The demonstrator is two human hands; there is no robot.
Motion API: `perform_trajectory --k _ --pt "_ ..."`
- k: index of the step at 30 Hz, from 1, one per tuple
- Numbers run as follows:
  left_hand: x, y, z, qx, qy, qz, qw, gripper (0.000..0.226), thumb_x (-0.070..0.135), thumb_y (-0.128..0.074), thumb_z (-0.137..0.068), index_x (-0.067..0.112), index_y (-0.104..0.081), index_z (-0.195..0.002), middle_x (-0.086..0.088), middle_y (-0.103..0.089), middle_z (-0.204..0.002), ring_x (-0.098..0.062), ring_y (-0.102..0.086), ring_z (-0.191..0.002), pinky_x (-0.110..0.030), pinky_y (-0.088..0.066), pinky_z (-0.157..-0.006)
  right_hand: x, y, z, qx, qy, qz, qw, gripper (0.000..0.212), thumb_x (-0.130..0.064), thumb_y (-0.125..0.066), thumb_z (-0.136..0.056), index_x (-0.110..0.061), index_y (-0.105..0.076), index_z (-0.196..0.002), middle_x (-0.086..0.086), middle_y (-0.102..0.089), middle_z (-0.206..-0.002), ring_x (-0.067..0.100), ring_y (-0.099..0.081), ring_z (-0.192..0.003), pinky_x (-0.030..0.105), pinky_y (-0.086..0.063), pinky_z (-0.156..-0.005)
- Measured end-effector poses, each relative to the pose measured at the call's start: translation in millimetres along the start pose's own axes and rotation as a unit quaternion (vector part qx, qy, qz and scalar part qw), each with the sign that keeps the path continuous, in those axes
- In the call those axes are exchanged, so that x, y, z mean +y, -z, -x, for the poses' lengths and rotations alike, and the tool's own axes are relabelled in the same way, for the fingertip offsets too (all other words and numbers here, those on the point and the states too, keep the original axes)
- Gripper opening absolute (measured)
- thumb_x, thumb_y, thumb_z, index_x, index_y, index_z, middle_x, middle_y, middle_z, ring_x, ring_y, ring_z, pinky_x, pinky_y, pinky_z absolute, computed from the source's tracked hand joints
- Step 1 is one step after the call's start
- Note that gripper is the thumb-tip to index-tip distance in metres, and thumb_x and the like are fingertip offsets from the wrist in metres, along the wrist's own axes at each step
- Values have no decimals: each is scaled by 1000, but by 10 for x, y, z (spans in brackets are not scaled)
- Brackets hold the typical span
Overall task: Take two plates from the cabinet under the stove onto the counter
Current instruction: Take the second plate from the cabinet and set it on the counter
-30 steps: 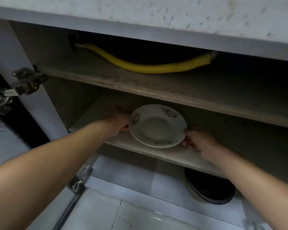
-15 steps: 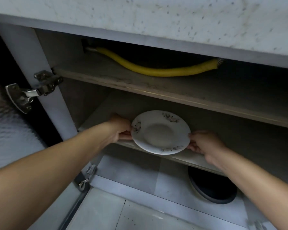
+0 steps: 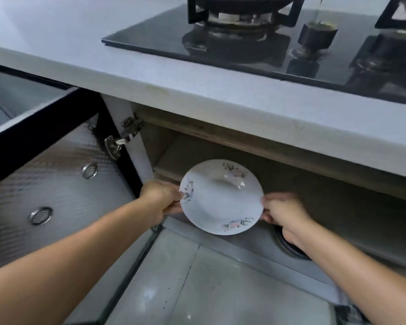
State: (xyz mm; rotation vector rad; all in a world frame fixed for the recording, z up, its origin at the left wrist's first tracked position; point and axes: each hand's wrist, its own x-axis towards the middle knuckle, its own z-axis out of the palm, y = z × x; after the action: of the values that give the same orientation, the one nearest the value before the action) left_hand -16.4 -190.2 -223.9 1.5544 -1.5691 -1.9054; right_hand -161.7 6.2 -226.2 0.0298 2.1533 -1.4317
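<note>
A white plate (image 3: pixel 220 198) with small flower prints on its rim is held between both hands, in the air in front of the open cabinet (image 3: pixel 314 184) under the stove. My left hand (image 3: pixel 161 198) grips its left edge and my right hand (image 3: pixel 283 211) grips its right edge. Whether a second plate lies under the top one I cannot tell. The pale counter (image 3: pixel 150 73) runs above the cabinet, with the black glass stove (image 3: pixel 256 48) set into it.
The cabinet door (image 3: pixel 47 184) stands open at the left, with a metal hinge (image 3: pixel 122 139) and two round vents. A dark round object (image 3: pixel 288 245) lies on the cabinet floor under my right wrist. Grey floor tiles (image 3: pixel 209 285) are below.
Both hands have drawn the plate out of the shelf toward me and lifted it. My view has risen, so the countertop and stove now show and the yellow hose is out of sight.
</note>
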Motion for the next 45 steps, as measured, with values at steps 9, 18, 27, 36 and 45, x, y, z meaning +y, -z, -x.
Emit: perform_trajectory --k 9,18,27,36,45 --pt "446 903 1658 69 71 4 995 10 -15 -63 -79 -7 -70 -79 -19 -70 -68 -28 -69 -50 -29 -56 -41 -595 228 1374 -93 -8 91 991 29 1 -58 -82 -6 -71 -57 19 -66 -57 19 -52 -51 29 -46 -51" --pt "1177 1591 3359 120 112 44 985 12 -11 -64 -81 -6 -72 -89 -22 -74 -79 -33 -72 -65 -32 -58 -46 -1685 707 2883 -168 49 149 973 29 -4 -56 -84 0 -65 -57 25 -63 -62 20 -53 -55 32 -49 -55" --pt "2142 1964 4471 57 19 45 997 12 -15 -62 -79 -7 -71 -81 -24 -73 -79 -32 -73 -65 -33 -59 -49 -2653 1277 4096 -109 100 98 984 27 -1 -57 -84 -5 -74 -63 13 -73 -70 17 -63 -58 25 -54 -50" --pt "2813 1795 5173 -42 -31 30 998 12 -18 -58 -80 -15 -66 -89 -24 -74 -76 -33 -73 -67 -32 -58 -45 -3124 2001 4794 -35 100 19 994 26 1 -56 -84 -1 -72 -63 16 -72 -71 16 -62 -53 18 -47 -41" --pt "3001 832 5673 -138 -59 -9 989 11 -19 -58 -78 -16 -66 -85 -26 -73 -83 -34 -73 -69 -35 -58 -48 -2937 3158 5136 57 88 -38 994 29 1 -56 -83 -8 -73 -62 6 -71 -56 11 -62 -45 17 -48 -41"
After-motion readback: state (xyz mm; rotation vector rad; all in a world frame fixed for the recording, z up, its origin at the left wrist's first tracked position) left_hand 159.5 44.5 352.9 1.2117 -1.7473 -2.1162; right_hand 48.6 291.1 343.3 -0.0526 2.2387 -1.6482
